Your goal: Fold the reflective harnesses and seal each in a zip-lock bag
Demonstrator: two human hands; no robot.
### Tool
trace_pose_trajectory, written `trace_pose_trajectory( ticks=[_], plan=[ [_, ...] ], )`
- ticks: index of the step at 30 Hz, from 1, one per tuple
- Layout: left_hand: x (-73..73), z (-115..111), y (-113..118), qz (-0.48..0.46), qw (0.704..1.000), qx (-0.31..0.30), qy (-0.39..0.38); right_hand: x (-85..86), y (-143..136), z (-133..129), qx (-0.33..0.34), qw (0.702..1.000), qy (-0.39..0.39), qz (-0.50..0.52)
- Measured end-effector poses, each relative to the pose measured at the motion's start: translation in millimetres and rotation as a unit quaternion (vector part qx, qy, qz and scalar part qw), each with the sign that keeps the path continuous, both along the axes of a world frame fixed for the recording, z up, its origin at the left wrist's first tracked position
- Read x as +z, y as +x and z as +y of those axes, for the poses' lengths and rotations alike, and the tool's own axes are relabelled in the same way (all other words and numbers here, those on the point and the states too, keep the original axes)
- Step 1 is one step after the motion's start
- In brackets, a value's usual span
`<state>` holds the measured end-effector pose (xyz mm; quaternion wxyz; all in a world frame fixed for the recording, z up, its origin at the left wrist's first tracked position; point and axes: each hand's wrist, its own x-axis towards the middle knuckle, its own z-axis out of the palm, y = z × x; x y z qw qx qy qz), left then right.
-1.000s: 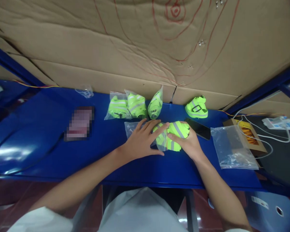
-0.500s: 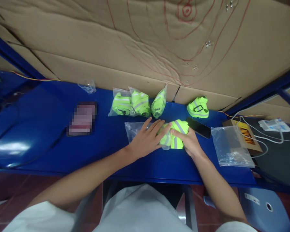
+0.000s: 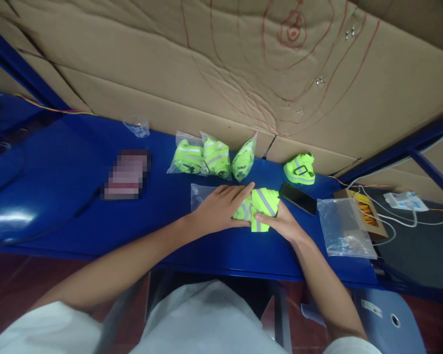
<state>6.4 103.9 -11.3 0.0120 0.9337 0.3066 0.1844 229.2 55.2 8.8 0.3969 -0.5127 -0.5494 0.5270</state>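
A folded neon-yellow reflective strap (image 3: 265, 202) with grey stripes lies partly inside a clear plastic bag (image 3: 200, 195) in front of me. My right hand (image 3: 282, 221) grips the strap's right end, thumb on top and the other fingers hidden beneath. Over the bag and the strap's left part lies my left hand (image 3: 221, 209), its fingers stretched out and pressing on the plastic. Behind my hands stand three bagged yellow straps, the left one (image 3: 189, 157), the middle one (image 3: 216, 158) and the right one (image 3: 243, 162). A loose coiled strap (image 3: 300, 168) with a black buckle rests at the back right.
A dark phone (image 3: 299, 198) lies right of my hands. Farther right are an empty clear bag (image 3: 345, 228), an open cardboard box (image 3: 367, 214) and white cables. A blurred-out object (image 3: 126, 174) and crumpled plastic (image 3: 136, 127) are on the blue table (image 3: 162, 246). Cardboard (image 3: 143, 64) lines the back.
My left hand has slid slightly over the bag and strap, its fingers now lying closer together. The strap's bagged part shows less from under it. The view has shifted a little.
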Motion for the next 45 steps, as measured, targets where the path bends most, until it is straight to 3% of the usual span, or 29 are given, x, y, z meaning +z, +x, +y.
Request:
trace_pose_trajectory(
  ticks=[5, 8, 13, 18, 21, 24, 29, 32, 35, 37, 41, 43, 45],
  plan=[
    [2.7, -4, 1, 0.017, 1.0, -0.006, 0.002, -8.1, -5, 3, -0.028, 1.0, 0.007, -0.011],
    [7.9, -5, -1, 0.04, 0.999, -0.007, 0.0, -10.2, -9, 2, 0.005, 0.993, 0.059, -0.1],
    [10.4, -1, -2, 0.051, 0.998, -0.007, -0.026, -0.2, -6, -2, 0.054, 0.956, 0.137, -0.253],
    [11.7, 3, -2, 0.023, 0.994, 0.059, -0.091, 8.8, 14, -1, 0.09, 0.958, 0.13, -0.239],
    [12.3, 4, -2, 0.032, 0.987, 0.065, -0.141, 12.2, 21, -1, 0.108, 0.949, 0.163, -0.246],
    [11.7, 3, -1, 0.025, 0.989, 0.062, -0.133, 13.0, 16, -2, 0.095, 0.949, 0.175, -0.246],
    [6.5, -7, 7, 0.002, 0.995, 0.048, -0.086, 5.4, -5, -5, -0.011, 0.971, 0.118, -0.208],
    [-0.4, -15, 12, -0.004, 0.997, 0.052, -0.058, -2.7, -14, -4, -0.085, 0.987, 0.059, -0.12],
    [-5.0, -18, 13, -0.01, 0.997, 0.068, -0.044, -7.6, -17, -2, -0.113, 0.989, 0.053, -0.074],
    [-3.7, -16, 10, -0.017, 0.995, 0.073, -0.068, -6.4, -16, -2, -0.082, 0.993, 0.047, -0.076],
    [6.0, -9, 4, -0.031, 0.988, 0.081, -0.128, 1.1, -7, -2, 0.089, 0.995, -0.047, 0.002],
    [9.2, -9, 3, -0.031, 0.987, 0.08, -0.133, 1.8, -4, -2, 0.095, 0.993, -0.069, 0.022],
    [9.7, -10, 3, -0.031, 0.989, 0.076, -0.12, -0.9, -5, -1, 0.04, 0.997, -0.061, 0.011]
  ],
)
